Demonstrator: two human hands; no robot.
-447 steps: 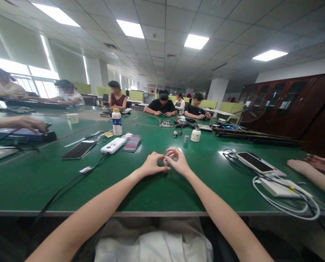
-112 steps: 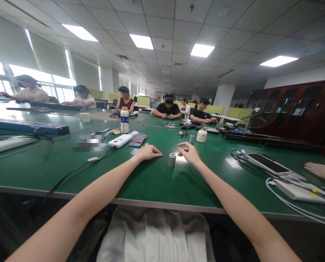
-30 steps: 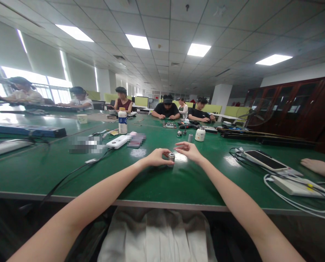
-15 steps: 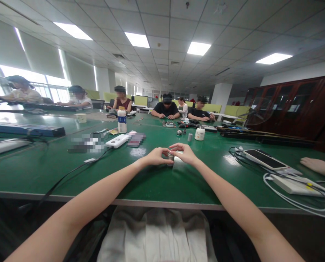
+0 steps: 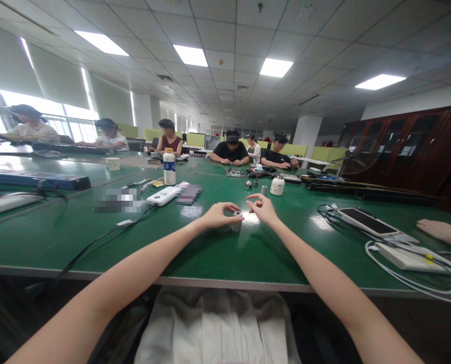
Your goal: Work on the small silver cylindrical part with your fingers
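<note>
A short silvery metal cylinder (image 5: 236,225) stands upright on the green table (image 5: 210,255) in front of me. My left hand (image 5: 220,216) curves around its top, thumb on the near side and fingers on the far side. Off to the right of it, my right hand (image 5: 263,209) is raised just above the tabletop, its fingers bent and a little apart, with nothing visible in them. A second metal cylinder (image 5: 263,190) stands behind my right hand, its lower part hidden. Next to that is a small white jar (image 5: 277,185).
Small metal parts (image 5: 249,184) and a circuit board (image 5: 235,173) lie farther back. To the left are a white power strip (image 5: 162,196) with a black cable and a bottle (image 5: 169,167). A phone (image 5: 368,221) and coiled cables lie right, near another person's hand (image 5: 439,232). Several people sit around.
My right hand has moved off the cylinder's top to the right, uncovering the top. My left hand has stayed at the cylinder.
</note>
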